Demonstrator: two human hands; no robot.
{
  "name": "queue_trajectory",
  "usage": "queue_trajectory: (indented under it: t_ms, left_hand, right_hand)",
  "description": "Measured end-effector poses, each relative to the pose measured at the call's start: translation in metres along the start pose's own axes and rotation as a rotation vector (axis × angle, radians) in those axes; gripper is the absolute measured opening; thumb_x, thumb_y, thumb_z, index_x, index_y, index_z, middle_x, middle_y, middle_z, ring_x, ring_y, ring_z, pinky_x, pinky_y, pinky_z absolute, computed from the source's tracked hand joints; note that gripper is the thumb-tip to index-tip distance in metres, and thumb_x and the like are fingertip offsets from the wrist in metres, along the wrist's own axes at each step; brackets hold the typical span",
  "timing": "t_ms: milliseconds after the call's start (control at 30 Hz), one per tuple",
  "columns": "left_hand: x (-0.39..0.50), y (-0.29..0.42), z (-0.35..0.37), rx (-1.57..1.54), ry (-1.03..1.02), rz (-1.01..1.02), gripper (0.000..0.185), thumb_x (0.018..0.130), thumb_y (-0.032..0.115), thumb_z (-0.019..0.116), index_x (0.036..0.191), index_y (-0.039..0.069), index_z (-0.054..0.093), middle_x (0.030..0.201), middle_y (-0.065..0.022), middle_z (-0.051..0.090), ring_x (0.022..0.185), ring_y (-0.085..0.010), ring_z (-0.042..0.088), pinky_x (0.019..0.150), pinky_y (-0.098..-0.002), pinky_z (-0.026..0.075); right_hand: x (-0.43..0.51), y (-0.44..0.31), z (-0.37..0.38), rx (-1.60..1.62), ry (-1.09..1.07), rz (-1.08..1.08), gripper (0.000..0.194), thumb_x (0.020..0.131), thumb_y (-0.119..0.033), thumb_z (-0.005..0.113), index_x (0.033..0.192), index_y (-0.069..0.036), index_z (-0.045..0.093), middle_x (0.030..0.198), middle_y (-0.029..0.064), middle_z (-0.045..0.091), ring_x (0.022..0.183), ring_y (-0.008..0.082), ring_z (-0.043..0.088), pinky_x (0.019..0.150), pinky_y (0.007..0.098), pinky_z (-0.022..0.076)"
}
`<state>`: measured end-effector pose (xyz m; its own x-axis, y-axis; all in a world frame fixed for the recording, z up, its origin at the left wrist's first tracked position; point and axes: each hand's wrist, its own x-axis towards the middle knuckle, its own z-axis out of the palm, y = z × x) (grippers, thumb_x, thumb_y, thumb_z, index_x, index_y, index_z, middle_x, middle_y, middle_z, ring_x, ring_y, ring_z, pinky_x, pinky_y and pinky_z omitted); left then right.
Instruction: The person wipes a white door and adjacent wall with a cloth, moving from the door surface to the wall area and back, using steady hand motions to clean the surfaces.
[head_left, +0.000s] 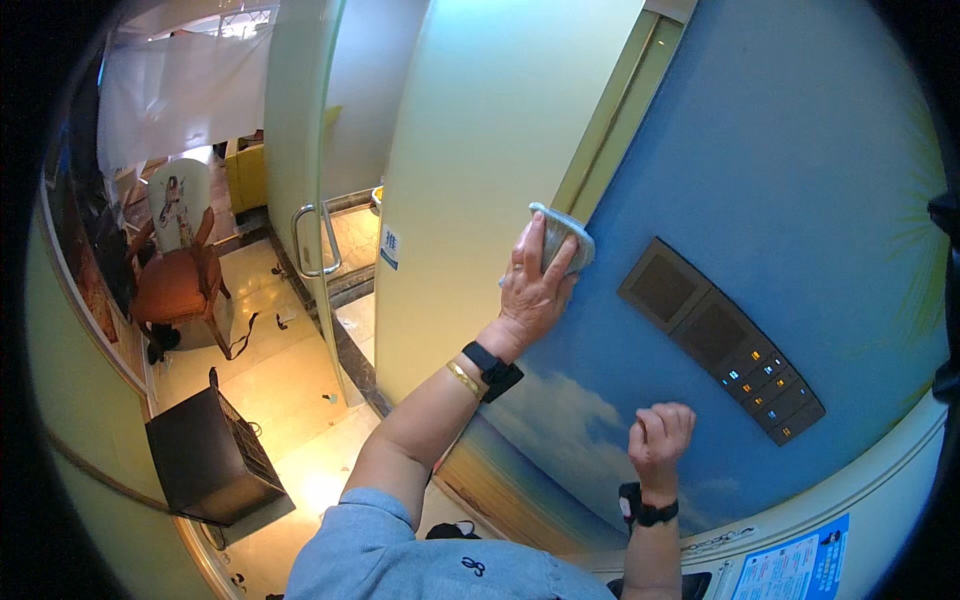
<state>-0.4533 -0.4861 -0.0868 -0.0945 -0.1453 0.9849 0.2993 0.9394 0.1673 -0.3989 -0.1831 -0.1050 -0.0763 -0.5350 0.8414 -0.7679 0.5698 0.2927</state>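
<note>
My left hand (531, 289) is raised with its fingers spread over a folded grey cloth (562, 238) with a pale blue edge. It holds the cloth at the border between the frosted glass panel (480, 172) and the blue sky mural wall (750, 150). My right hand (661, 439) is curled into a loose fist in front of the mural, with nothing visible in it. To the right of both hands, a dark switch panel (721, 341) with lit buttons is set in the wall.
A glass door (296, 112) with a metal handle (298, 240) stands ajar on the left. Beyond it are an upholstered armchair (176, 281) and a black box-shaped appliance (199, 454) on the tiled floor. A blue-and-white poster (791, 562) and a chain (716, 538) are at lower right.
</note>
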Motion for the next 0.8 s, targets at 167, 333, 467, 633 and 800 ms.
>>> queue_trajectory:
  t_ms: [167,333,467,633,800]
  left_hand:
    - [0.037,0.006,0.003,0.023,-0.004,-0.068,0.070,0.083,0.022,0.072,0.147,0.019,0.042,0.140,-0.0233,0.034,0.116,-0.0413,0.046,0.094,-0.0519,0.045]
    - [0.016,0.003,0.005,0.046,-0.027,-0.099,0.073,0.082,0.021,0.073,0.148,0.019,0.040,0.132,-0.0229,0.037,0.108,-0.0389,0.047,0.091,-0.0509,0.044]
    - [-0.029,-0.002,0.008,0.056,-0.038,-0.134,0.081,0.078,0.023,0.076,0.148,0.022,0.036,0.129,-0.0225,0.038,0.105,-0.0380,0.047,0.089,-0.0500,0.042]
    - [-0.103,-0.013,0.005,0.028,-0.134,-0.185,0.081,0.076,0.021,0.079,0.146,0.020,0.038,0.129,-0.0226,0.038,0.115,-0.0399,0.042,0.095,-0.0526,0.039]
    - [-0.169,-0.023,0.009,0.041,-0.170,-0.244,0.080,0.071,0.022,0.082,0.140,0.020,0.041,0.127,-0.0216,0.040,0.115,-0.0416,0.044,0.095,-0.0540,0.040]
  right_hand:
    - [0.027,0.001,0.029,-0.198,0.017,-0.026,0.013,0.068,-0.004,0.065,0.080,-0.010,0.065,0.082,0.0033,0.059,0.081,0.0222,0.054,0.077,0.0375,0.0368]
    - [0.020,0.001,0.037,-0.236,0.017,-0.025,0.012,0.069,-0.004,0.065,0.079,-0.012,0.066,0.082,0.0015,0.060,0.079,0.0204,0.053,0.077,0.0367,0.0357]
    - [0.017,0.004,0.039,-0.250,0.018,-0.035,0.013,0.070,-0.004,0.065,0.079,-0.013,0.066,0.080,0.0010,0.059,0.079,0.0201,0.053,0.079,0.0371,0.0363]
    - [0.021,0.001,0.043,-0.284,0.058,-0.031,0.015,0.067,-0.003,0.063,0.076,-0.014,0.065,0.076,-0.0001,0.057,0.079,0.0204,0.052,0.078,0.0371,0.0355]
    - [0.023,0.000,0.046,-0.323,0.078,-0.061,0.017,0.066,-0.001,0.060,0.075,-0.015,0.063,0.076,-0.0002,0.057,0.076,0.0209,0.051,0.075,0.0363,0.0336]
